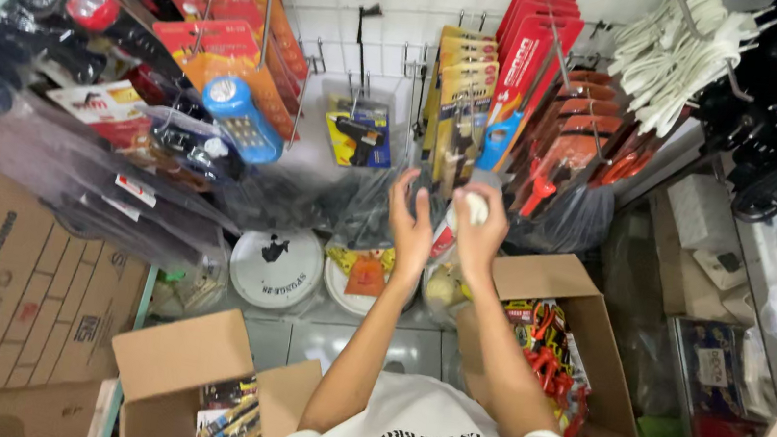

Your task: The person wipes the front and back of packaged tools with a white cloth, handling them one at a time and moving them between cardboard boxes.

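Right hand [479, 228] is gripping a small pale packet [472, 207] at 12 o'clock by the pegboard hooks [408, 58], left hand [411, 223] loose beside it, so I'd steady it with both before hanging.

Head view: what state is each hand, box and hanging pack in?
Left hand: raised, fingers open, holding nothing visible.
Right hand: closed around a small pale object.
Right cardboard box: flaps open, packed goods inside.
Left cardboard box: flaps open, partly filled.
Red carded packs: hanging on wall hooks.
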